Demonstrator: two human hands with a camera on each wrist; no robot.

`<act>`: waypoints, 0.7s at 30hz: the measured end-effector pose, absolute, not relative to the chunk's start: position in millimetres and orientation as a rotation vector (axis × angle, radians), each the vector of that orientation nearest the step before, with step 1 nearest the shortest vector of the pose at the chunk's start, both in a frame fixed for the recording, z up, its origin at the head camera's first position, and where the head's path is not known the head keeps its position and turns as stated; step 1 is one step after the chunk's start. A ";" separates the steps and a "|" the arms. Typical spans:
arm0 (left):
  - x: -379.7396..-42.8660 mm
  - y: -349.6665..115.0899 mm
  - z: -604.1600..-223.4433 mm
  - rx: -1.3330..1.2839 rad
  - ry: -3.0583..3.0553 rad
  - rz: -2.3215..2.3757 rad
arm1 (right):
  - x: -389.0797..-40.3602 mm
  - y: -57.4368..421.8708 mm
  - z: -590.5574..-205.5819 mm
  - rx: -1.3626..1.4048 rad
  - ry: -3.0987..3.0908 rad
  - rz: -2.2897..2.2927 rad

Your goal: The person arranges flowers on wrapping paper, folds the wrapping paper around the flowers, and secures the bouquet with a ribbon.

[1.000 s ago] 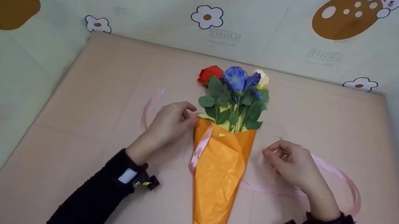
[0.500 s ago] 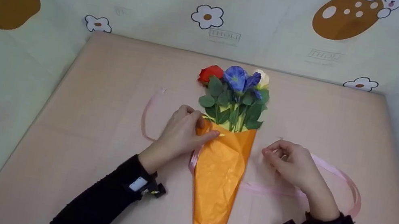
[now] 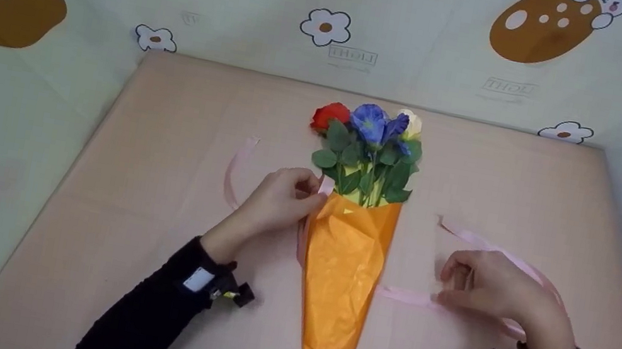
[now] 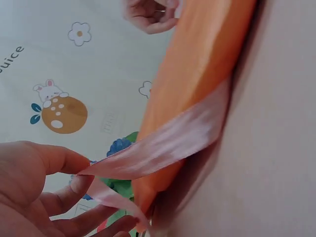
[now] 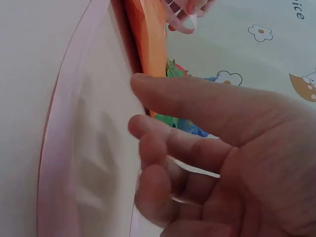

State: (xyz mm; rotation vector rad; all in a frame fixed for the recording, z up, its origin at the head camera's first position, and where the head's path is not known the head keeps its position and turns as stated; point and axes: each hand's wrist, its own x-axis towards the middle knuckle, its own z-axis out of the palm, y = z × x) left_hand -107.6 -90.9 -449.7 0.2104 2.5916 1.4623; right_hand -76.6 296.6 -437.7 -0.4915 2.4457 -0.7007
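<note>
A bouquet in an orange paper wrap (image 3: 339, 288) lies on the table, its red rose (image 3: 330, 118), blue flowers (image 3: 370, 122) and cream flower (image 3: 412, 125) toward the back. My left hand (image 3: 280, 201) is at the wrap's upper left edge. Between thumb and finger it pinches a pink ribbon (image 4: 163, 148), which rises from beneath the wrap and folds back at the fingertips. To the right of the bouquet hovers my right hand (image 3: 499, 287), fingers loosely bent and holding nothing. Below its fingers the ribbon's right length (image 5: 59, 148) curves over the table.
The pinkish table (image 3: 168, 111) ends at a cloth backdrop (image 3: 239, 2) printed with flowers and rabbits. One ribbon tail (image 3: 232, 173) curls left of my left hand. Each wrist wears a black strap with a small camera.
My left hand moved onto the wrap's edge, then back slightly left, raising the ribbon there. My right hand shifted right and toward me, uncovering the ribbon's right end.
</note>
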 end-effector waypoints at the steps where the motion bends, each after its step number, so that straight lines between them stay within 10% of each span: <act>1: -107.0 -91.4 -447.6 0.205 2.556 1.479 | -74.3 300.1 -435.8 -0.456 2.433 -0.668; 21: -98.2 -94.1 -423.9 0.235 2.230 1.662 | -72.3 291.6 -410.4 -0.560 2.743 -0.648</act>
